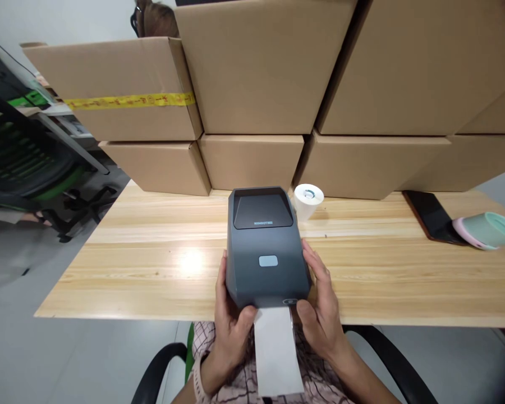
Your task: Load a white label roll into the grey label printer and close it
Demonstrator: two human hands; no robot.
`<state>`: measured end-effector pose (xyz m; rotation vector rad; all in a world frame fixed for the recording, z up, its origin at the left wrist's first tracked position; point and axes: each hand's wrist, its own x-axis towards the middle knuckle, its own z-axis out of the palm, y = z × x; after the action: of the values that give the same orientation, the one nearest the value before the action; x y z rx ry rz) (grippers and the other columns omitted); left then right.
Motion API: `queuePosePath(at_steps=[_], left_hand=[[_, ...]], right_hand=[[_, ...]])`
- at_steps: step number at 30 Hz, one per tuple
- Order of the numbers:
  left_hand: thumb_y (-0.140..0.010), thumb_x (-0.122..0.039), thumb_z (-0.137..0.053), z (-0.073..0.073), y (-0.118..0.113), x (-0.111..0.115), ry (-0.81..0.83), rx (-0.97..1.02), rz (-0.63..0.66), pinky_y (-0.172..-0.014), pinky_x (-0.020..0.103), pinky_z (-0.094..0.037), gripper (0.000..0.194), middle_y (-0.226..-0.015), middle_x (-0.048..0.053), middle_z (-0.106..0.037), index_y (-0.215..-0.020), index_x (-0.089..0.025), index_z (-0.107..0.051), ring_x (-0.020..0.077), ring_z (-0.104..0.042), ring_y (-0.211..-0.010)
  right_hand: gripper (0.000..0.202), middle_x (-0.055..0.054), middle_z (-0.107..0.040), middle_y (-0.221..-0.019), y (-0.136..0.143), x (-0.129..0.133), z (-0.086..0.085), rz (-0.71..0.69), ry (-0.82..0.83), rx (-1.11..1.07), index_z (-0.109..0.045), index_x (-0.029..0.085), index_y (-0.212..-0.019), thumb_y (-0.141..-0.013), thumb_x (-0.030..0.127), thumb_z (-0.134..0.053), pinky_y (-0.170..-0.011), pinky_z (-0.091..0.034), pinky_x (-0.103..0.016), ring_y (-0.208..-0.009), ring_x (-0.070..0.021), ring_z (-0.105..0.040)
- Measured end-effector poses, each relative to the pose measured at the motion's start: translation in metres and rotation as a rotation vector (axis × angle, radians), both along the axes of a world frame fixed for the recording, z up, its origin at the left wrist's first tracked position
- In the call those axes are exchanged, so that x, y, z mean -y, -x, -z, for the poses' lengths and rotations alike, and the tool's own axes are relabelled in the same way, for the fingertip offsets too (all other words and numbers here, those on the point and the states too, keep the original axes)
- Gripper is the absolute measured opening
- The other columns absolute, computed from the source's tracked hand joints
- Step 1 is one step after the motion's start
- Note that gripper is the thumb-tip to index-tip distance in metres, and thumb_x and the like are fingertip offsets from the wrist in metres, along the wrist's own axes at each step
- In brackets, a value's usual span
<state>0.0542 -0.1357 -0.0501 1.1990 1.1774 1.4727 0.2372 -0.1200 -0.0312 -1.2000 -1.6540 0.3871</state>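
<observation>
Printer (264, 247) — between both hands' fingers (221, 280), thumbs at front

Person (157, 21): mostly hidden from us
Printer lettering (263, 223): we find it blurred
Far-left chair (27, 146): cut off

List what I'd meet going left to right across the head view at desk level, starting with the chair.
Black-and-green chair → left hand → dark grey printer → right hand → dark phone → mint-green cup.
</observation>
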Motion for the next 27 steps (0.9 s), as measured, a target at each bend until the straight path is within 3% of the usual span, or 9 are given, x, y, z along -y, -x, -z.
queuePosePath(at_steps=[4,11,18,27], left_hand=[[-0.101,-0.051,-0.057,0.0,0.002,-0.001,-0.05,-0.002,-0.008,-0.125,0.039,-0.037,0.069,-0.17,0.01,-0.036,-0.162,-0.028,-0.036,0.0321,-0.038,-0.155],[-0.102,-0.054,-0.053,0.0,0.006,-0.001,-0.08,-0.051,0.013,-0.127,0.042,-0.035,0.072,-0.172,0.01,-0.033,-0.164,-0.025,-0.032,0.0328,-0.034,-0.157],[-0.1,-0.057,-0.056,-0.006,0.005,-0.003,-0.101,-0.062,0.027,-0.124,0.039,-0.04,0.072,-0.17,0.006,-0.037,-0.163,-0.031,-0.034,0.0317,-0.039,-0.155],[-0.097,-0.066,-0.054,-0.003,0.003,-0.007,-0.12,-0.029,0.011,-0.131,0.041,-0.027,0.079,-0.173,0.007,-0.031,-0.164,-0.029,-0.034,0.0323,-0.026,-0.161]], right_hand=[[0.067,-0.012,-0.044,-0.162,-0.001,-0.003,-0.004,0.055,-0.002,0.009,-0.033,0.028,-0.162,-0.105,0.062,-0.036,-0.121,-0.033,-0.062,-0.151,-0.0348,-0.039],[0.07,-0.015,-0.045,-0.158,0.005,-0.009,-0.006,0.082,-0.081,0.123,-0.034,0.027,-0.161,-0.103,0.067,-0.037,-0.116,-0.033,-0.067,-0.147,-0.0387,-0.041],[0.077,-0.017,-0.039,-0.162,0.015,-0.005,-0.005,0.115,-0.041,0.097,-0.028,0.026,-0.163,-0.101,0.071,-0.036,-0.114,-0.034,-0.066,-0.148,-0.0404,-0.039],[0.079,-0.018,-0.039,-0.163,0.016,-0.002,-0.01,0.134,-0.029,0.118,-0.028,0.026,-0.164,-0.1,0.073,-0.034,-0.112,-0.036,-0.066,-0.147,-0.0413,-0.041]])
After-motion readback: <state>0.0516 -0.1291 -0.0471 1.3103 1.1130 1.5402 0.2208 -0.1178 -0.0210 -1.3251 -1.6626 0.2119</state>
